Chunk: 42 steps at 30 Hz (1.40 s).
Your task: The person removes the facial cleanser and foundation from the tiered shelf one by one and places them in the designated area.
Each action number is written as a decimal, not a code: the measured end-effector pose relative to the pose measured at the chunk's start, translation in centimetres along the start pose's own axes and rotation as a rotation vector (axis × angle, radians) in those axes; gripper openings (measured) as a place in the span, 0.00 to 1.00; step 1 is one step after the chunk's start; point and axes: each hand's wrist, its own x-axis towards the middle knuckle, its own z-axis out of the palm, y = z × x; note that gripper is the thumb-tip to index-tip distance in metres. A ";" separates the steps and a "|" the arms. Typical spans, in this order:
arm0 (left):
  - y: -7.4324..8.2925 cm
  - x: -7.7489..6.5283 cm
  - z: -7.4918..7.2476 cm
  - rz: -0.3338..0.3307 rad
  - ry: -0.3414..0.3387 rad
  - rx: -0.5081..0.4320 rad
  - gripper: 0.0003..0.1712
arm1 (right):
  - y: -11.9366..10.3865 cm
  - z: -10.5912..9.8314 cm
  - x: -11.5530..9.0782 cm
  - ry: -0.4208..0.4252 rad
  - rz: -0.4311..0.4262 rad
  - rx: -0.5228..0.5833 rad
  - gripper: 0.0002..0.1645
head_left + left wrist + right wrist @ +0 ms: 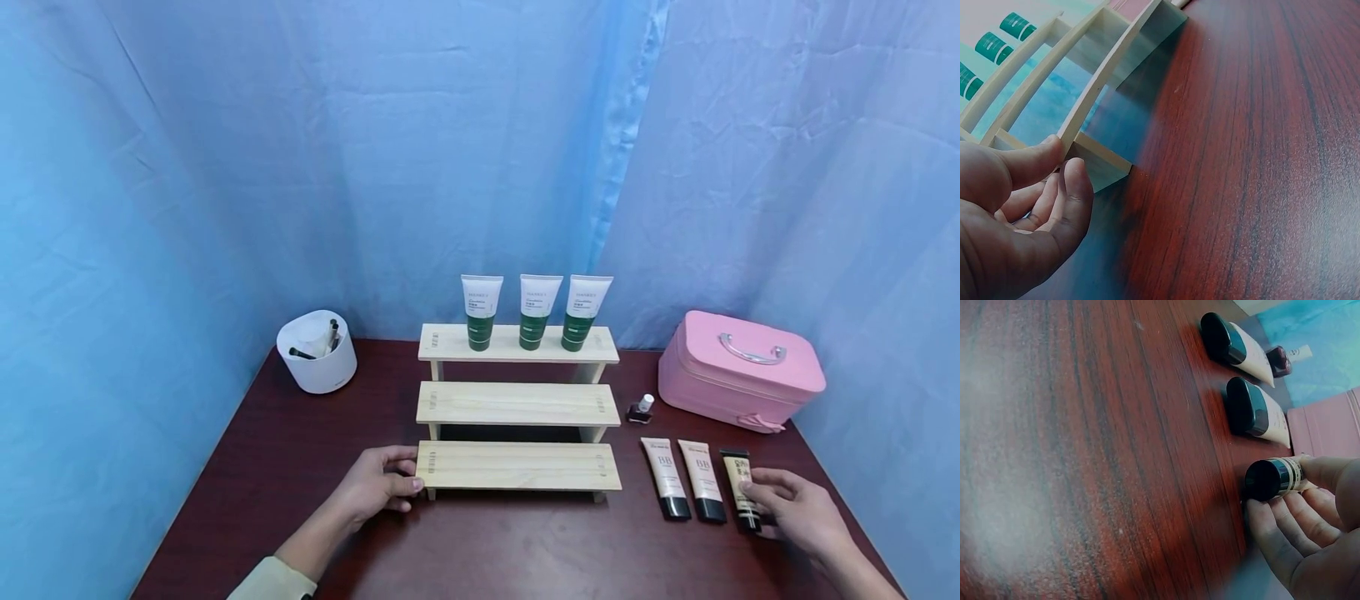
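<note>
At the left end of the lowest step of a three-tier wooden display rack (517,467), my left hand (375,483) pinches the board's edge. The left wrist view shows the thumb against the board and a bent finger beside its underside. My right hand (802,510) holds a gold-and-black cosmetic tube (738,479) at the table's right, thumb on one side and fingers on the other. The tube's black cap (1265,480) faces the right wrist camera. To its left lie two pale BB cream tubes (666,471) with black caps, side by side.
Three white-and-green tubes (531,312) stand on the rack's top step. A small dark bottle with white cap (641,408) stands right of the rack, before a pink case (738,367). A white holder (321,367) containing slim items is at back left. Blue curtains (465,167) surround the table.
</note>
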 end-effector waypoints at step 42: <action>0.2 -0.2 0.1 -0.007 0.006 -0.008 0.35 | -0.1 0.4 1.0 0.038 0.019 -0.070 0.52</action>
